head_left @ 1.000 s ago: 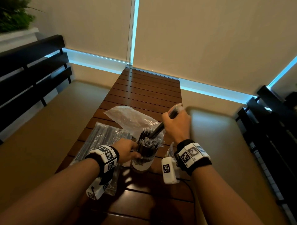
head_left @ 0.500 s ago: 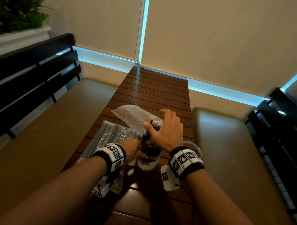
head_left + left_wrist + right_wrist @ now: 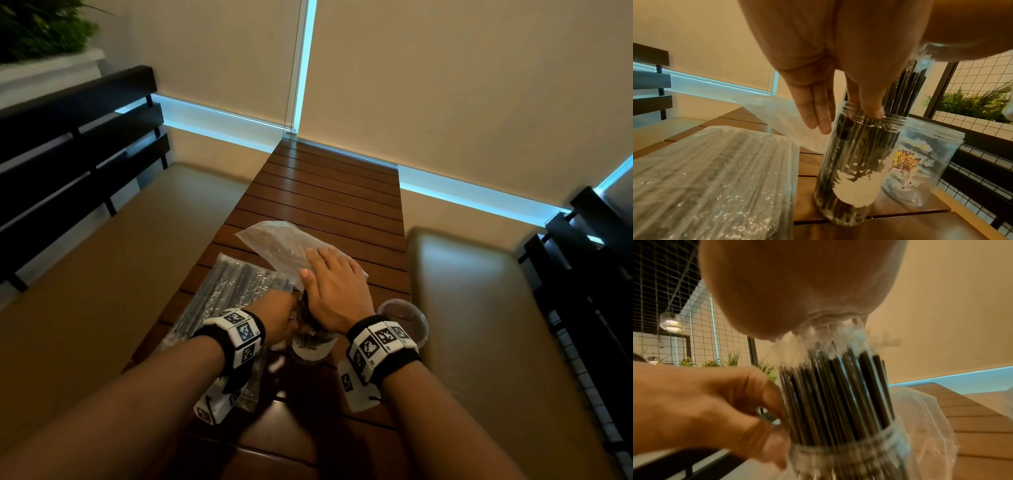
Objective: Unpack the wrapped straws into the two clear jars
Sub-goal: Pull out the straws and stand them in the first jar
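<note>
A clear jar [image 3: 313, 346] packed with black wrapped straws [image 3: 838, 394] stands on the wooden slat table [image 3: 329, 192]. My left hand [image 3: 291, 315] grips the jar at its neck, thumb on the rim [image 3: 869, 104]. My right hand [image 3: 329, 274] lies flat, fingers straight, with the palm [image 3: 807, 288] pressing on the straw tops. A second clear jar [image 3: 404, 318], with no straws in it, stands just right of the first [image 3: 925, 162]. A sealed pack of wrapped straws [image 3: 233, 294] lies to the left [image 3: 711, 178].
An empty clear plastic bag [image 3: 277, 246] lies behind the jars, partly under my right fingers. Beige cushioned benches [image 3: 479, 325] flank the narrow table on both sides, with black slatted backrests [image 3: 68, 154]. The far half of the table is bare wood.
One second ago my right hand held a straw raised over the jar. It lowered the straw in, opened, and now presses flat on the straw tops. My left hand stayed on the jar.
</note>
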A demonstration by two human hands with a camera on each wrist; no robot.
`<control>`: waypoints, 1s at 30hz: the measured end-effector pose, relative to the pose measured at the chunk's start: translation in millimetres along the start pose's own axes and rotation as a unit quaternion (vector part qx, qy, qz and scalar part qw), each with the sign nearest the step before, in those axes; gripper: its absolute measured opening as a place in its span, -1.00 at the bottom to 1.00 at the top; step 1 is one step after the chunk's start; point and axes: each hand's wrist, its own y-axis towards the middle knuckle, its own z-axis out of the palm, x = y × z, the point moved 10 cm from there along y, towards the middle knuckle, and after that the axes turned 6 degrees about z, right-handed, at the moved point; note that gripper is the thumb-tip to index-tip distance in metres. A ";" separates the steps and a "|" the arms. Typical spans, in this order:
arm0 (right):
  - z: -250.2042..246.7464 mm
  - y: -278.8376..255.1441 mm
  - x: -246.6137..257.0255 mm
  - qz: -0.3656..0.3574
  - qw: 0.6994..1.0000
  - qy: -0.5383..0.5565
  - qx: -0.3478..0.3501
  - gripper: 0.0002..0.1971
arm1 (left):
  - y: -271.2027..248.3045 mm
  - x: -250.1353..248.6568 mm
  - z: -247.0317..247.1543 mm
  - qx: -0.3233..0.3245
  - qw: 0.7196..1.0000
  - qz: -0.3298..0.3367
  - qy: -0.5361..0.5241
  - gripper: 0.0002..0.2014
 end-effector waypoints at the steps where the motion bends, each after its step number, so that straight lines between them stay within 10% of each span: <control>1: 4.7 -3.0 -0.7 0.002 1.000 -0.006 0.005 -0.46 | 0.5 -1.1 -5.0 -0.027 1.000 0.011 0.005 -0.88; 6: 16.3 -5.5 -5.1 -0.002 0.999 -0.048 -0.005 -0.60 | -1.5 8.6 -25.6 -0.092 0.996 -0.014 0.003 -0.88; 16: -4.2 6.6 -3.5 0.001 0.988 -0.136 -0.067 -0.53 | -44.7 100.4 5.6 0.126 0.961 -0.161 0.184 -0.66; 20: -3.7 -13.0 67.6 -0.139 0.979 -0.093 -0.119 -0.75 | -63.4 133.0 18.1 0.141 0.953 -0.201 0.176 -0.61; 26: 126.9 -38.8 110.6 -0.147 0.954 -0.047 0.257 -0.70 | -89.0 166.4 8.3 0.038 0.951 -0.275 0.138 -0.37; 30: 188.3 -64.8 103.1 -0.095 0.926 -0.028 0.365 -0.54 | -123.0 205.6 23.5 0.042 0.923 -0.380 0.046 -0.31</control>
